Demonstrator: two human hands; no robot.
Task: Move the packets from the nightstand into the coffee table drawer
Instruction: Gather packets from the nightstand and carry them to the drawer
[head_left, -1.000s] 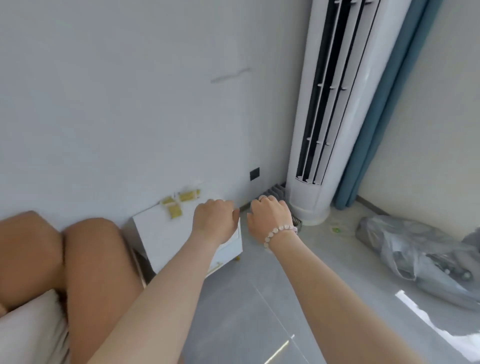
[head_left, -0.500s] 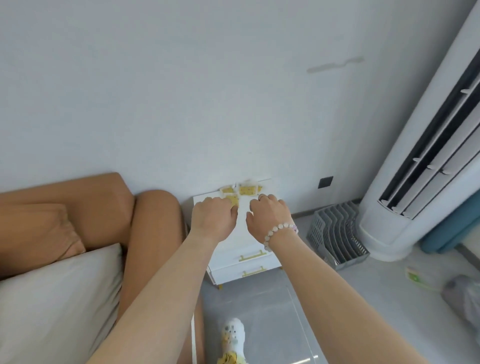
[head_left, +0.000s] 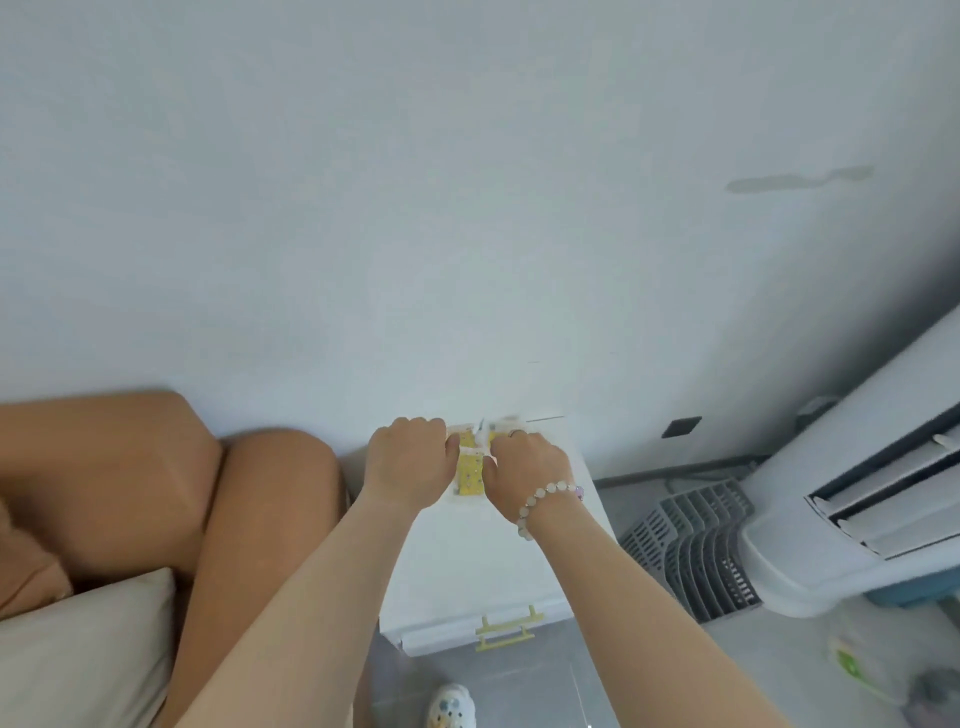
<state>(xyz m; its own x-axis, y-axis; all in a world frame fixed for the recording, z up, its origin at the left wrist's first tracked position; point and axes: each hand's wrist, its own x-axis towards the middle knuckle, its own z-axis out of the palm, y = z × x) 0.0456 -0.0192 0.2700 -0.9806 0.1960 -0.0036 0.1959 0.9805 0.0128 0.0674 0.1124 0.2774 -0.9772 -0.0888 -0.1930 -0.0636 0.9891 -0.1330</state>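
Note:
Small yellow-and-white packets lie at the back of the white nightstand (head_left: 467, 561), against the wall. One yellow packet (head_left: 470, 472) shows between my two hands; edges of others (head_left: 505, 423) peek out behind them. My left hand (head_left: 408, 465) is curled at the packet's left edge, thumb on its top corner. My right hand (head_left: 527, 467), with a bead bracelet on the wrist, is curled over the packets at the right edge. The fingertips of both hands are hidden. The coffee table is out of view.
A brown sofa (head_left: 135, 493) with a cream cushion (head_left: 78, 654) stands left of the nightstand. To the right are a grey slatted rack (head_left: 691, 545) on the floor and a white standing air conditioner (head_left: 857, 499). My shoe (head_left: 452, 706) is in front of the nightstand's drawers.
The view swung left from the air conditioner and closed in on the nightstand. Both hands moved forward from in front of it onto the packets at its back edge.

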